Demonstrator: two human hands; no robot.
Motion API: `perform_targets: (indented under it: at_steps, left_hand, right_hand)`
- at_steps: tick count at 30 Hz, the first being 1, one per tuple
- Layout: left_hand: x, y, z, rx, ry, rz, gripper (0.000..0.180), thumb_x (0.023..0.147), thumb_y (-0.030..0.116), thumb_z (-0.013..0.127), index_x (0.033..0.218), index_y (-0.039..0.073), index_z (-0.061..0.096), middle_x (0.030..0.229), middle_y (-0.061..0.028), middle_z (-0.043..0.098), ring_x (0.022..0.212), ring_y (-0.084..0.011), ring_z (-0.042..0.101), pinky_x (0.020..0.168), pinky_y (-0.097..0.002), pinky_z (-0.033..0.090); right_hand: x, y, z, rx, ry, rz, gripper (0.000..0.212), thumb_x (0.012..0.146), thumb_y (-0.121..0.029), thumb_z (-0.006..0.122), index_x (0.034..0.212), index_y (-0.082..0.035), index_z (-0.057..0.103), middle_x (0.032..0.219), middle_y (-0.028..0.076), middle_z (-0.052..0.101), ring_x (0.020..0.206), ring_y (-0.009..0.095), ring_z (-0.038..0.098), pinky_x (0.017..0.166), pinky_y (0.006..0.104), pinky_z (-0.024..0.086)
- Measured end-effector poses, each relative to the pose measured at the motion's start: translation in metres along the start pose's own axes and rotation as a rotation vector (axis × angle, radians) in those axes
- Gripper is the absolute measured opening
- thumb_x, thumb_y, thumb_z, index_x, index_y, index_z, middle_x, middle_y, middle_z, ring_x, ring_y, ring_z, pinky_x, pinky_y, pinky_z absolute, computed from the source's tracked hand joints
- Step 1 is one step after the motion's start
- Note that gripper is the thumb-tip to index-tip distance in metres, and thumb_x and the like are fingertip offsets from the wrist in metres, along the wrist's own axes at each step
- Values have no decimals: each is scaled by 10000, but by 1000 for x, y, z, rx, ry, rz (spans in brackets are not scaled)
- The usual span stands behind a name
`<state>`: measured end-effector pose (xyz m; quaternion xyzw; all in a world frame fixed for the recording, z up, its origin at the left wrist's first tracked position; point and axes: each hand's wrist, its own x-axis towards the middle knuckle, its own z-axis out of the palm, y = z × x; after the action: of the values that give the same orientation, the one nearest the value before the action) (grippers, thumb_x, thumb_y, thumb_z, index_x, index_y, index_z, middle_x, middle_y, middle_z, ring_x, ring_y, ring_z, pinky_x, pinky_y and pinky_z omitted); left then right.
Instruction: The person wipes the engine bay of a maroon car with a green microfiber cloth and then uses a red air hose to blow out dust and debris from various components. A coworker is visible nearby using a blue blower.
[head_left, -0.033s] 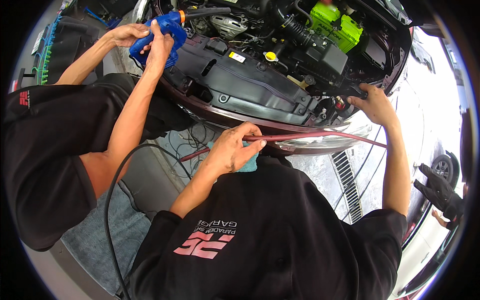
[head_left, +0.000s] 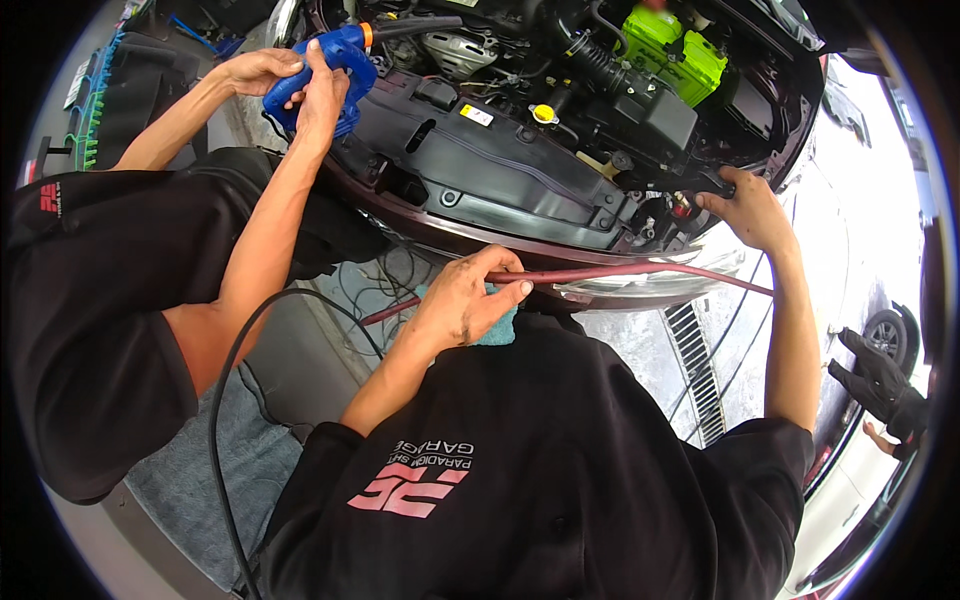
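Observation:
My left hand is closed around a dark red hose in front of the car's bumper, with a teal cloth under the palm. To the right the hose passes behind my right forearm. My right hand reaches over the front corner of the engine bay, fingers curled on a black handle-like piece. Its far end is lost among the dark engine parts, so its kind is unclear. Below it a small red part shows beside the headlight.
At the left, a co-worker in a black shirt holds a blue blower over the bay's edge. A black cable loops between us. Further things are a yellow cap, a bright green box, a floor grate and a grey towel.

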<state>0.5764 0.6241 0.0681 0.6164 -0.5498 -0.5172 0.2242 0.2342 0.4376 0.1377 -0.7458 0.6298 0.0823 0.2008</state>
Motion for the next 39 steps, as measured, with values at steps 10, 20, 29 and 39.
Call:
perform_targets:
  at_steps: [10,20,29,39]
  left_hand:
    - [4,0,-13,9,-2,-4,412,866,351,746,1092,21,647,1027,-141,725,990,-288,699,817,-379,526]
    - [-4,-21,-32,-5,43,-55,383,861,328,760,1062,23,644,976,-108,719,923,-243,686,810,-359,518]
    - [-20,-39,-52,-35,160,-91,370,872,335,758,1034,25,636,891,-103,720,845,-201,664,783,-340,504]
    - [-32,-69,-63,-90,287,-69,349,874,308,761,1028,21,636,904,-106,715,865,-192,660,803,-344,505]
  right_hand:
    - [-1,-10,-4,49,37,-6,514,843,-369,776,1134,39,666,802,231,678,765,333,689,735,403,518]
    - [0,-69,-6,241,-73,-297,434,853,-343,767,1028,41,666,816,204,673,726,284,666,700,393,506]
    - [21,-132,7,85,-46,-355,524,850,-420,764,1080,40,663,834,230,680,765,347,679,727,415,516]
    - [49,-196,22,251,-71,-394,409,870,-408,742,1018,-32,683,748,168,672,716,301,672,676,400,508]
